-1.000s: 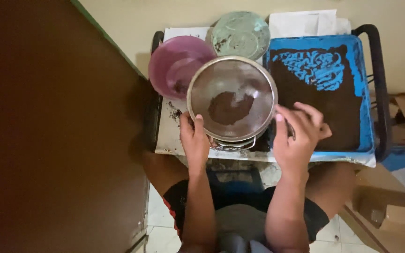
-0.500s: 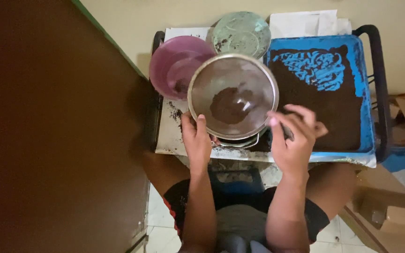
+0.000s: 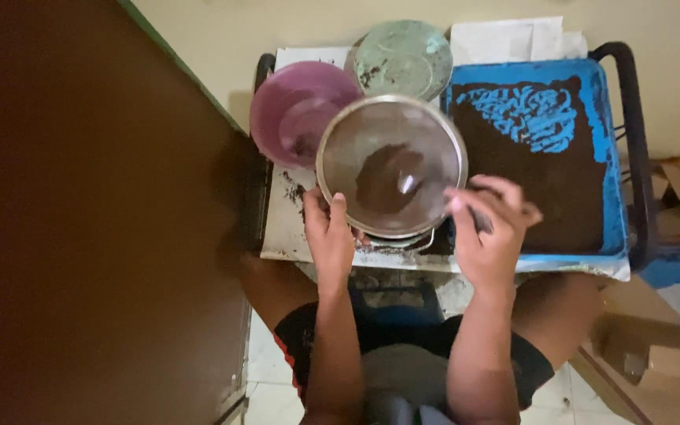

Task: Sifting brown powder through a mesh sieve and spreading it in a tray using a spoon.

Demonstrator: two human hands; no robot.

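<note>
We gripped a round sieve (image 3: 391, 165) of dark powder over the counter (image 3: 285, 228).

Our left hand (image 3: 328, 232) clasped its near rim; our right hand (image 3: 493, 228) curled at its right edge, beside a blue tray (image 3: 607, 157) and pink bowl (image 3: 289, 110).

- sieve (image 3: 391, 165): silver metal rim, grey mesh, dark brown powder in the middle
- bowl (image 3: 297, 114): pink-purple
- lid (image 3: 403, 57): pale green, dark specks
- tray (image 3: 609, 197): bright blue, covered in dark brown powder, squiggly blue streaks scraped through at top
- paper (image 3: 513, 39): white
- door (image 3: 80, 220): dark brown, green edge
- shorts (image 3: 403, 362): black, red trim
</note>
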